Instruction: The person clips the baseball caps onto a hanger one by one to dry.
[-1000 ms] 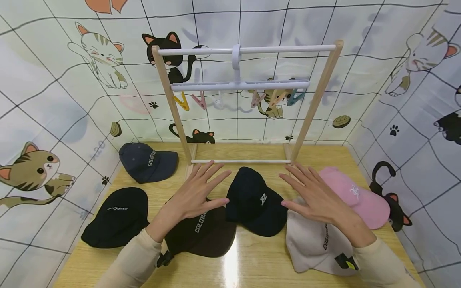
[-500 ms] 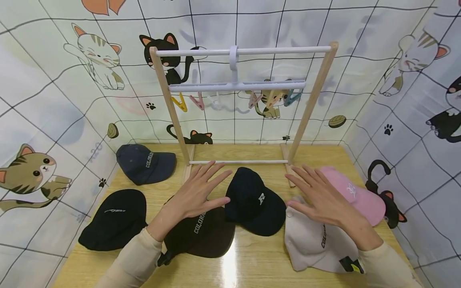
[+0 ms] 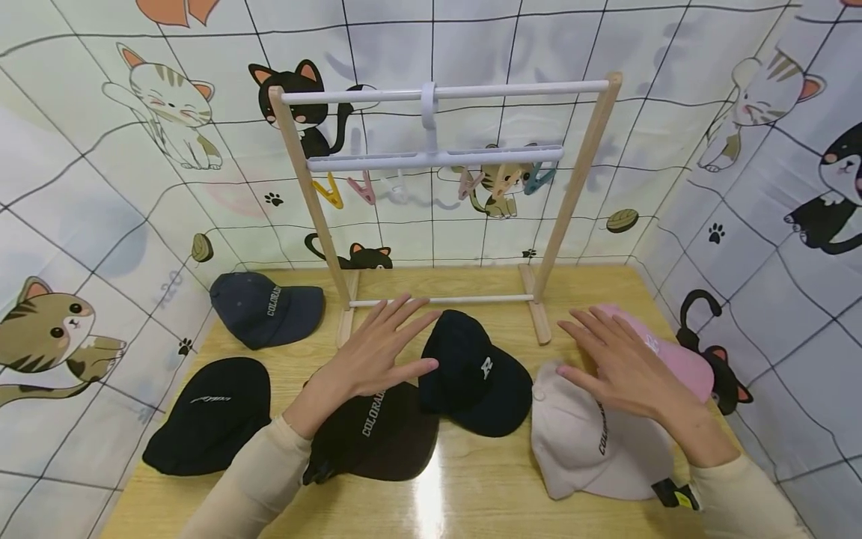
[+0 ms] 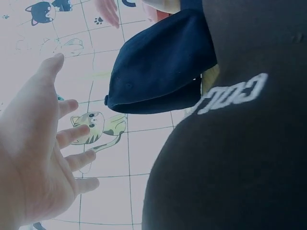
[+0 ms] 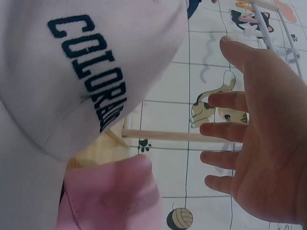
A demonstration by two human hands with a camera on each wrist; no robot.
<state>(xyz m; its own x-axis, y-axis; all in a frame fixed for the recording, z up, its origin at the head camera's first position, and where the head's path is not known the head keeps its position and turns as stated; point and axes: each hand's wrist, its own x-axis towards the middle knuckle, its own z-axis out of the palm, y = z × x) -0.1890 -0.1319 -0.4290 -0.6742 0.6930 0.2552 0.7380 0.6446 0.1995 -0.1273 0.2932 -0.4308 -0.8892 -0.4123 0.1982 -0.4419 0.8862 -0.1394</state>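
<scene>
Pink cap point(image 3: 683, 363) partly behind right grip point(image 3: 626, 367)

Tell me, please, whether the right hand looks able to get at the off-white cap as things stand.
Very likely yes: the right hand, empty with fingers extended, hovers over the off-white cap, and neither the head view nor the right wrist view shows anything blocking the way between them.
</scene>
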